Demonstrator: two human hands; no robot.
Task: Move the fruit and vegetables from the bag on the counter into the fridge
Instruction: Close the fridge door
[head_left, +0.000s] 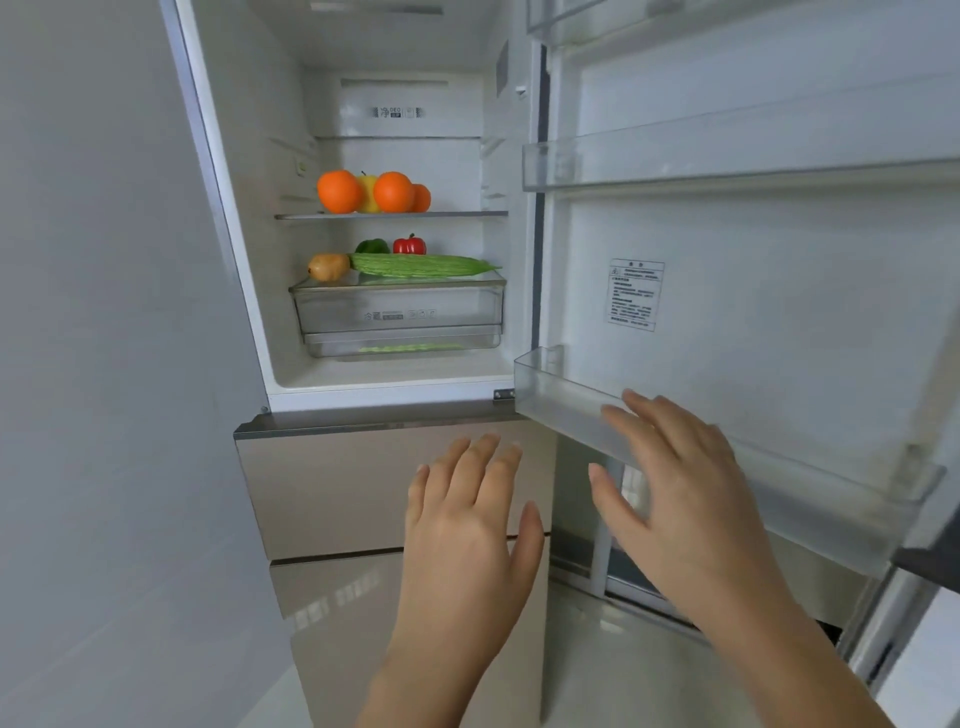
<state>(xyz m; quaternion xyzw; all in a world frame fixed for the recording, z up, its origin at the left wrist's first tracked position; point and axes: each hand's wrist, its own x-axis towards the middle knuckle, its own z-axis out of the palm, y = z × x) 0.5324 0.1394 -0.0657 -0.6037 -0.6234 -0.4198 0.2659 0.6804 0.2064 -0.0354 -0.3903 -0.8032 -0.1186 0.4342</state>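
The fridge (260, 270) stands open in front of me. On its middle glass shelf (467, 213) sit three oranges (340, 191) and a yellow fruit (368, 192) behind them. Below, on the drawer lid (400, 283), lie a brownish onion (328, 266), a long green bitter gourd (421, 265), a green pepper (372, 246) and a red pepper (410, 245). My left hand (467, 525) is open, fingers straight, in front of the lower drawers and holds nothing. My right hand (670, 493) is open too, at the lowest door bin (561, 400). The bag is out of view.
The open fridge door (753, 260) swings out to the right, with clear bins (675, 156) at several heights. A grey wall (104, 364) runs along the left. Beige lower drawers (337, 493) are closed. Pale floor (597, 649) shows below.
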